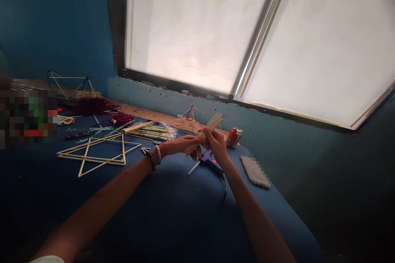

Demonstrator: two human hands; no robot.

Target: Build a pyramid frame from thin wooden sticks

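Observation:
A bundle of thin pale wooden sticks [211, 123] is held up above the table, slanting to the upper right. My left hand [185, 144] is closed around its lower end, with bracelets on the wrist. Around the middle of the bundle, my right hand [215, 141] has its fingers closed too. Just below the hands lies a blue glue gun [212, 162] with a glue stick poking out of its rear and a dark cord. To the left, a star-shaped frame of joined sticks [101, 158] rests on the blue table.
A soda can [234, 137] and a phone [255, 171] stand and lie at the right. Packaged sticks [154, 131], maroon yarn [121, 119] and a black-handled tool [80, 134] are farther left. Small stick structures [188, 120] sit along the wall below the window.

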